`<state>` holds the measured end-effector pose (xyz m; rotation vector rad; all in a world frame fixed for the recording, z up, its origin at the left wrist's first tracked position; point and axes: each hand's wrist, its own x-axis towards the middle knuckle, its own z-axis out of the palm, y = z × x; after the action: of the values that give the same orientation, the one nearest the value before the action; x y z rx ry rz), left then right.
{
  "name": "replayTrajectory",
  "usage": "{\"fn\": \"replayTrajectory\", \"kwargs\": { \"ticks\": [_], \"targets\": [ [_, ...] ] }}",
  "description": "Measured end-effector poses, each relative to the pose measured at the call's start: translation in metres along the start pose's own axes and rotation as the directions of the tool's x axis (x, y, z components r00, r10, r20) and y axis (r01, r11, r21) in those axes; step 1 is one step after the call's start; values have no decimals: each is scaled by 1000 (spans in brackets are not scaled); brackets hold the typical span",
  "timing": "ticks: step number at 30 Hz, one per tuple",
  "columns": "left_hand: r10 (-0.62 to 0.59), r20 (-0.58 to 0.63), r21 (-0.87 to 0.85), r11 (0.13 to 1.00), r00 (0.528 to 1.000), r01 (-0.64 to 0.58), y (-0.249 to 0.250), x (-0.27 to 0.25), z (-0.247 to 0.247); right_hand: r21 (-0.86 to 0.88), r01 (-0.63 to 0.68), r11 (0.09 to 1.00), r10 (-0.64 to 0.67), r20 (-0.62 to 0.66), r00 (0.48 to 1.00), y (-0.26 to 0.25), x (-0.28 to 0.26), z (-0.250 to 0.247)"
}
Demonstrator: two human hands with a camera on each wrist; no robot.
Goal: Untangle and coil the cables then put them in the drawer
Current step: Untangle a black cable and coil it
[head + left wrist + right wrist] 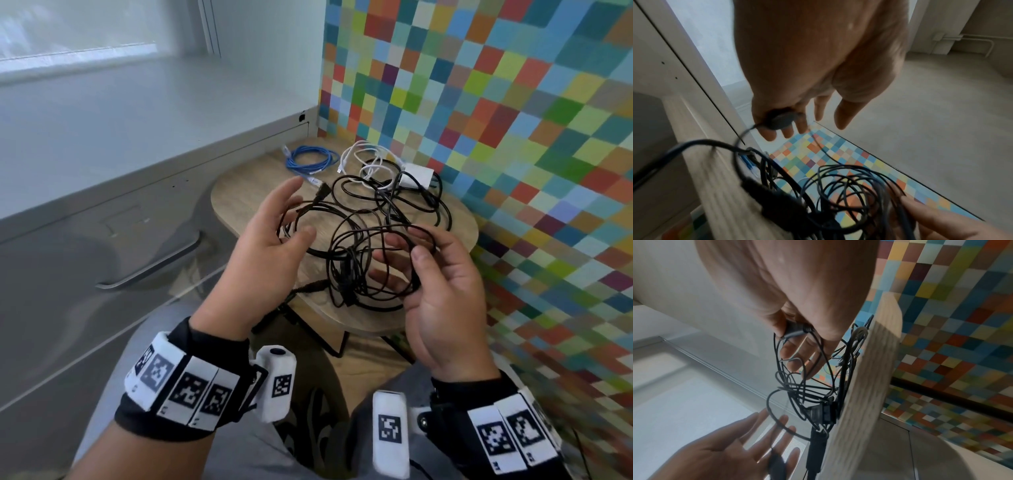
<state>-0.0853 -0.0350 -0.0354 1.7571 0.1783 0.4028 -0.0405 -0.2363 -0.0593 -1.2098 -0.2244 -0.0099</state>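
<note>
The black tangle [373, 240] is lying on the small table [246, 192], partly lifted. The right hand [442, 291] is pinching several thin loops; the left hand [270, 246] is hovering with fingers spread, a strand draped over them. Untangling is under way; next, I judge, a free plug end needs finding. The table edge is near; the drawer [102, 260] is sitting closed at left.
</note>
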Motion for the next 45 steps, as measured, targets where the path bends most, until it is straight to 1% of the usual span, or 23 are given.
{"fn": "replayTrajectory", "kwargs": {
  "ticks": [4,8,10,12,14,17,19,20,21,23,25,26,28,29,30,32,34,35,37,40,42,44,45],
  "targets": [
    [47,-59,101,994,997,-41,6,-5,7,24,-1,1000,0,10,1000,-1,-2,2],
    [18,58,253,967,998,-32,11,-9,20,21,10,1000,-11,59,998,0,-6,7],
    [8,89,307,951,996,-35,8,-11,26,27,13,1000,-15,81,997,3,-8,8],
    [33,105,337,939,994,-67,4,-12,30,0,37,999,-37,105,994,4,-9,8],
    [70,121,325,940,990,-106,2,-12,31,-49,61,997,-54,135,989,4,-9,7],
    [116,148,209,967,982,-146,3,-11,27,-102,58,993,-43,138,989,2,-8,6],
    [161,171,110,977,972,-181,7,-11,20,-132,47,990,-35,93,995,1,-8,6],
    [189,162,54,978,969,-200,9,-11,16,-142,32,989,-26,46,999,1,-8,7],
    [218,125,-20,976,968,-217,10,-10,13,-132,7,991,-10,-16,1000,0,-7,7],
    [257,-14,-198,947,966,-254,12,-7,6,-52,-49,997,41,-139,989,1,-3,4],
    [207,-147,-381,890,967,-248,12,-3,-2,37,-76,996,82,-201,976,0,1,2],
    [152,-170,-494,842,974,-218,12,-1,-7,67,-81,994,93,-207,974,0,2,1],
    [46,-147,-672,728,988,-134,14,2,-16,105,-92,990,111,-199,974,-1,2,2],
    [11,-117,-698,710,993,-90,15,3,-19,111,-97,989,117,-191,975,-1,2,2],
    [-6,-73,-682,730,997,-45,15,3,-23,110,-100,989,119,-183,976,-1,1,2],
    [-18,51,-528,848,999,42,15,3,-27,106,-99,989,117,-171,978,-1,0,3],
    [-63,185,-227,968,981,105,14,0,-29,107,-97,990,113,-154,982,-3,0,3],
    [-88,236,-76,991,968,109,12,-1,-28,100,-96,990,110,-142,984,-4,0,3],
    [-104,288,109,991,952,75,11,-3,-25,65,-93,994,100,-107,989,-5,-1,3],
    [-62,239,243,970,969,3,10,-2,-16,14,-80,997,81,-48,996,-4,-4,4],
    [-4,219,371,925,976,-79,8,-2,-10,-22,-61,998,61,-15,998,-3,-6,5],
    [32,257,461,874,966,-151,6,-3,-5,-53,-43,998,43,12,999,-2,-7,6],
    [44,273,471,865,961,-174,6,-4,-3,-66,-37,997,38,22,999,-1,-8,7]
  ]
}}
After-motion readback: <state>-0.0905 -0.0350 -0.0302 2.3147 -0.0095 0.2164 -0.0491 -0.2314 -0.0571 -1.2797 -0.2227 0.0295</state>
